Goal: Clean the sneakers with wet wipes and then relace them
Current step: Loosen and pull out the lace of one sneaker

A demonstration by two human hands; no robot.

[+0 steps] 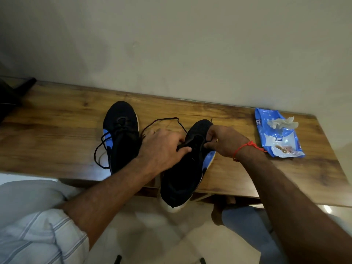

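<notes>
Two black sneakers with blue side panels lie on a wooden table (57,130). The left sneaker (122,138) is laced, its lace ends loose over the side. The right sneaker (184,168) hangs over the table's front edge, heel toward me. My left hand (162,147) rests on its tongue area with the thumb pressing the black lace (163,121), which loops out over the table. My right hand (222,140) pinches the shoe's eyelet edge and lace at its right side. A red thread circles that wrist.
A blue wet-wipes pack (276,138) lies at the right of the table with a crumpled used wipe (282,123) on top. A wall runs close behind the table. A dark object (11,96) stands at the far left. My knees are below the front edge.
</notes>
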